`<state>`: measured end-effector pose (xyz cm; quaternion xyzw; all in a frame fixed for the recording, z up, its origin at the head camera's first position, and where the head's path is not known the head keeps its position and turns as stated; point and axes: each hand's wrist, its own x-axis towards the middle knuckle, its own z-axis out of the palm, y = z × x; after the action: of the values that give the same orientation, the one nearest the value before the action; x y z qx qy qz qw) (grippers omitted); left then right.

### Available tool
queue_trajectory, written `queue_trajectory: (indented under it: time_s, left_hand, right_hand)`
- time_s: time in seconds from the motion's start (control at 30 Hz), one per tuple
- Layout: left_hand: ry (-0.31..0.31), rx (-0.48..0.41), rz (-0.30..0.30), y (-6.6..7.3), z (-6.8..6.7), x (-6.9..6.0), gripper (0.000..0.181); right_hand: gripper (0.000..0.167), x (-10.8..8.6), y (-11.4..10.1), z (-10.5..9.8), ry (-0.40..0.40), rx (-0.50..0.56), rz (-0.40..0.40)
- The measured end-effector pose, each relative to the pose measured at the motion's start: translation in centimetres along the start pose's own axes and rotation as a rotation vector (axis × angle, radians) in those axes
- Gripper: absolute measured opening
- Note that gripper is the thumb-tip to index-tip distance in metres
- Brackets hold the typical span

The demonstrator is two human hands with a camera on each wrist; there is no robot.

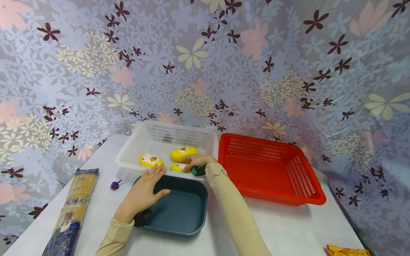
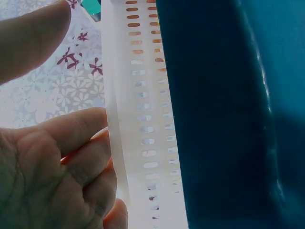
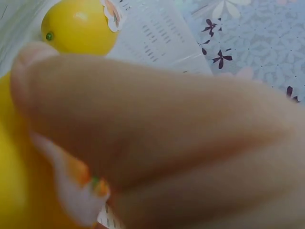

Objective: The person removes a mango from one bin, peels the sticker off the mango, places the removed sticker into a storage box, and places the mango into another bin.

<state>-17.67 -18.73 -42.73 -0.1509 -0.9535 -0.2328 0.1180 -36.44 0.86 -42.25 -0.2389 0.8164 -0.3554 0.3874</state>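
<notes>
Inside the white perforated basket point(image 1: 136, 144) lie three yellow, rounded mango-like items with white fruit labels. My right hand point(image 1: 197, 161) reaches over the near wall and grips the front one point(image 3: 21, 183); in the right wrist view the thumb presses against it beside the label. Just behind it lies another yellow item point(image 1: 184, 153), whose green tip shows in the right wrist view. The third yellow item point(image 1: 150, 160) sits at the left. My left hand point(image 1: 142, 192) rests its extended fingers over the basket's near rim point(image 2: 116, 157), close to that third item, thumb spread apart.
A dark teal tub point(image 1: 182, 211) stands in front of the white basket, below my left hand. To the right is a red perforated basket point(image 1: 266, 192). A spaghetti pack point(image 1: 72, 209) and a purple lollipop point(image 1: 115, 185) lie left. An orange packet point(image 1: 347, 250) lies at the lower right.
</notes>
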Motion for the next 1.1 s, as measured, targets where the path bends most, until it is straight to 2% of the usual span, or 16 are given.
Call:
queue_trajectory:
  time_s: [0.13,0.27,0.57,0.93,1.1]
  left_hand:
    - [-0.003,0.003,-0.005,-0.01,0.04,0.03,0.073]
    - [-0.001,0.008,-0.006,0.00,0.07,0.05,0.073]
    - [-0.001,0.017,0.000,-0.04,0.07,0.06,0.073]
    - [0.005,0.023,-0.001,-0.15,0.03,-0.05,0.074]
    - [0.007,0.020,0.012,-0.04,0.00,-0.01,0.074]
  right_hand:
    - [0.061,-0.32,-0.04,0.15,0.003,0.014,0.038]
    - [0.060,-0.29,-0.08,0.09,0.011,-0.038,0.038]
    - [0.062,-0.25,-0.14,0.22,0.039,-0.040,0.067]
    - [0.065,-0.36,-0.47,0.15,0.047,-0.046,0.037]
    - [0.067,-0.17,-0.51,-0.44,0.052,-0.130,-0.030]
